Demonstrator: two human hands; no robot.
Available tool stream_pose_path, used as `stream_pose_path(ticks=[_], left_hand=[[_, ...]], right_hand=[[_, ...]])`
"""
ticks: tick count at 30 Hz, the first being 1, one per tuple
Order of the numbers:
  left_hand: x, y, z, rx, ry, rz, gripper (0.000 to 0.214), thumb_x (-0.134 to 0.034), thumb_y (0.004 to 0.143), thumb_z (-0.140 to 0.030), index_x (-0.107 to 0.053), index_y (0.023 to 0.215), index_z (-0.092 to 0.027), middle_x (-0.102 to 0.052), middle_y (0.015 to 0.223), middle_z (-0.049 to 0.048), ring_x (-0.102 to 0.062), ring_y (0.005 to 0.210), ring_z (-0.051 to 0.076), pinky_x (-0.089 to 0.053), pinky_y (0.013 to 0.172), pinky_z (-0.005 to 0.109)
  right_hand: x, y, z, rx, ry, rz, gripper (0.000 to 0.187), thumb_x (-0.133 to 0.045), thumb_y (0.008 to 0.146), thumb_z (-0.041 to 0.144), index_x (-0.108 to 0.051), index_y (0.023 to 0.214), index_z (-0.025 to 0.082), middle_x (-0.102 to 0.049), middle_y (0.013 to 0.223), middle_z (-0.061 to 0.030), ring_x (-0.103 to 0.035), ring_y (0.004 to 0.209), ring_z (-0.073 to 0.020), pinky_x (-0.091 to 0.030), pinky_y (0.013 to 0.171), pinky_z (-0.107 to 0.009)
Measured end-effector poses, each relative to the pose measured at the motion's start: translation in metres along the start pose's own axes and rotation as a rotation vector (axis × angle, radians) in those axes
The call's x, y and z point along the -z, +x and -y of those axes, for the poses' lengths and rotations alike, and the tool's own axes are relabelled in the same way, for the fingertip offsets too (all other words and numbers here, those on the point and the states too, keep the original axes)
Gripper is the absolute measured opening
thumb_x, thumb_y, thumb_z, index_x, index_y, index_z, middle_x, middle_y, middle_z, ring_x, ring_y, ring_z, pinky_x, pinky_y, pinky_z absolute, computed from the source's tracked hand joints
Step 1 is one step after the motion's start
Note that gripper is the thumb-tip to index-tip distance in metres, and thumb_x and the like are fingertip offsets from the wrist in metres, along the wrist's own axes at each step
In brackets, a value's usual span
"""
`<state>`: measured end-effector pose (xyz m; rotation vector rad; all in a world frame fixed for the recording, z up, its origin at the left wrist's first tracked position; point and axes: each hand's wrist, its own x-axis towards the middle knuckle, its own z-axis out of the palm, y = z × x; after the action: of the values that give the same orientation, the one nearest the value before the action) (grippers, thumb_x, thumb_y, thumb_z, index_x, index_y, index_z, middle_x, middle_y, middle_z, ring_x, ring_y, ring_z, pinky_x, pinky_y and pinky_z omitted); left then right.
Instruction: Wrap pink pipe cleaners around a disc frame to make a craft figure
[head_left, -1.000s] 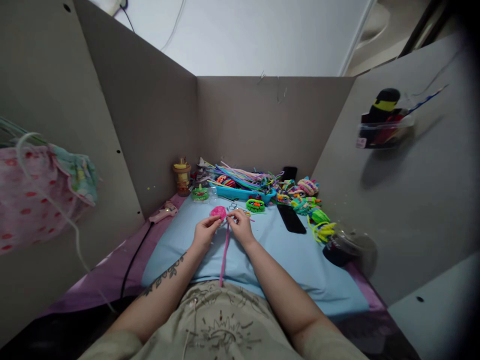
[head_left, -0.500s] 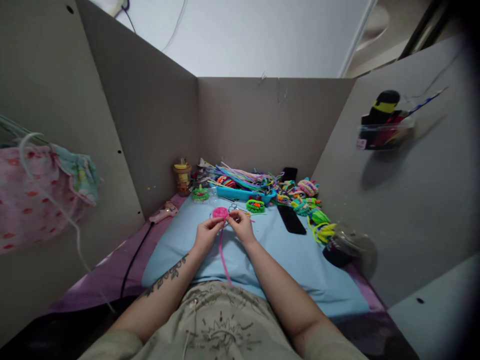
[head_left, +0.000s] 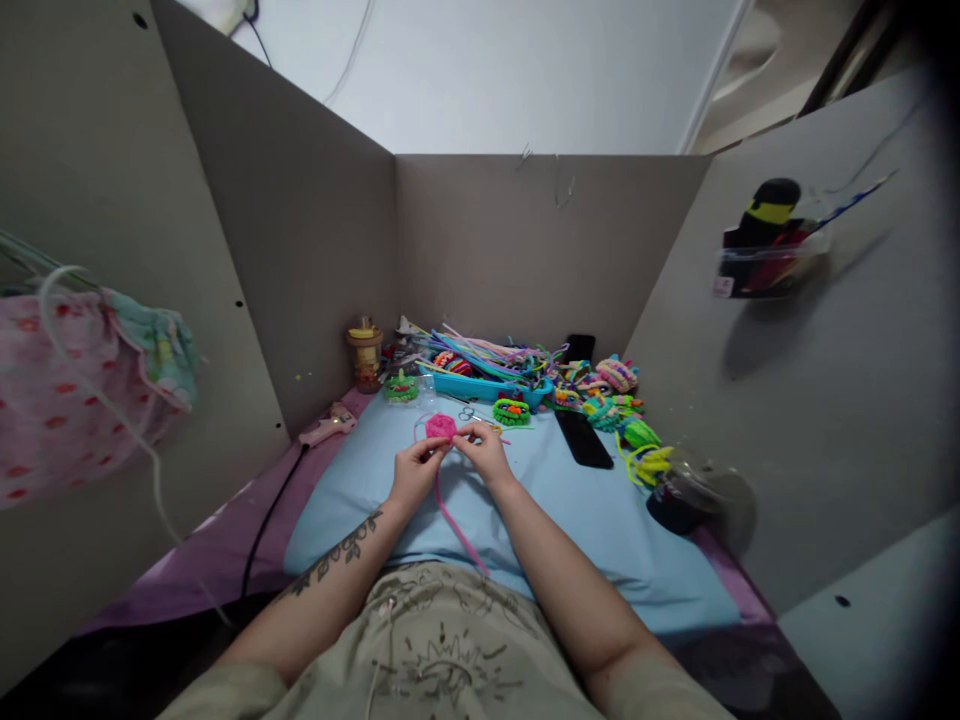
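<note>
Left hand (head_left: pixel 415 470), right hand (head_left: pixel 484 455): grips pinch pink coil (head_left: pixel 441 427) (scissors (head_left: pixel 467 412), tray (head_left: pixel 484 389) beyond).

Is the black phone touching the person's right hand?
No, the black phone lies on the blue mat, apart from the right hand, which pinches the pink coil.

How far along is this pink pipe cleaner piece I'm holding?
Done: a small pink coil is wound, and a heap of finished colourful pieces lies to the right. In hand: the left hand and right hand pinch the coil. Left: a long pink tail trails loose toward the body, unwound.
</note>
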<state>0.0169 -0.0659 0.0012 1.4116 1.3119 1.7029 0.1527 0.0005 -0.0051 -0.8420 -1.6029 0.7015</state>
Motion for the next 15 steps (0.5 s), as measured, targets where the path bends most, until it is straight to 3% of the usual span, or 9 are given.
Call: stream_pose_path(ticks=[8, 15], left_hand=[[-0.001, 0.0, 0.002, -0.001, 0.002, 0.008, 0.018, -0.07, 0.069, -0.031, -0.076, 0.081, -0.02, -0.073, 0.072, 0.0038, -0.059, 0.061, 0.016, -0.045, 0.06, 0.025], [-0.002, 0.002, 0.003, 0.043, -0.057, 0.023, 0.018, -0.073, 0.065, -0.029, -0.076, 0.08, -0.019, -0.074, 0.074, 0.0051, -0.063, 0.066, 0.017, -0.049, 0.066, 0.027]], right_hand=[[0.002, 0.002, -0.006, -0.024, 0.047, 0.063, 0.023, -0.065, 0.07, 0.036, -0.061, 0.056, 0.018, -0.054, 0.065, -0.0001, -0.053, 0.066, -0.0154, -0.046, 0.066, -0.03], [0.002, 0.002, -0.012, -0.024, 0.041, 0.099, 0.029, -0.061, 0.074, 0.036, -0.057, 0.052, 0.017, -0.058, 0.074, -0.0036, -0.056, 0.068, -0.016, -0.046, 0.062, -0.029]])
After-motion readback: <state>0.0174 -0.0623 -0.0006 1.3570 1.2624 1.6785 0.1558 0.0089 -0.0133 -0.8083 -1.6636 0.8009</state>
